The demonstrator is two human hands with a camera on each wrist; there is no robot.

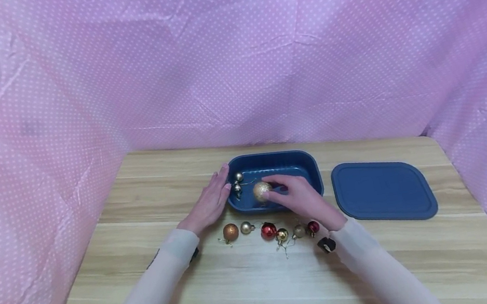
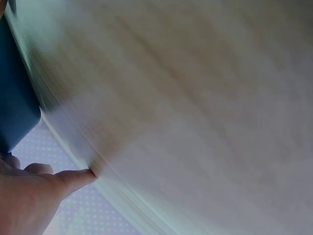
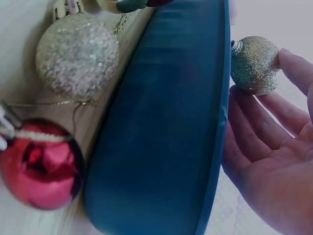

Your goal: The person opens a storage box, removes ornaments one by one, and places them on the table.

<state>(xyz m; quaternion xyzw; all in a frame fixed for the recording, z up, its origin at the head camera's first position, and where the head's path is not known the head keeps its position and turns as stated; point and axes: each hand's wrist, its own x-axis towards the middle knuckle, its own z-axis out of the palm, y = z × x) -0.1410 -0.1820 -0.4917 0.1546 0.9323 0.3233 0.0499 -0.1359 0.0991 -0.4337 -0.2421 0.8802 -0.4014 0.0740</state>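
Observation:
My right hand (image 1: 299, 196) pinches a glittery gold bauble (image 1: 262, 191) between thumb and fingers, over the blue box (image 1: 311, 163). In the right wrist view that gold bauble (image 3: 255, 65) shows beyond the box's rim, its cap turned toward the wall. My left hand (image 1: 208, 203) lies with straight fingers against the box's left end. Inside the box, at its left side, are small shiny baubles (image 1: 239, 177). A row of baubles lies on the table before the box, among them an orange glitter one (image 1: 231, 232), a red one (image 1: 268, 231) and a dark pink one (image 1: 313, 227).
A flat blue lid (image 1: 383, 191) lies on the wooden table (image 1: 226, 291) to the right of the box. Pink dotted cloth (image 1: 231, 69) hangs behind the table and along both sides. Thin gold strings trail from several baubles in the row.

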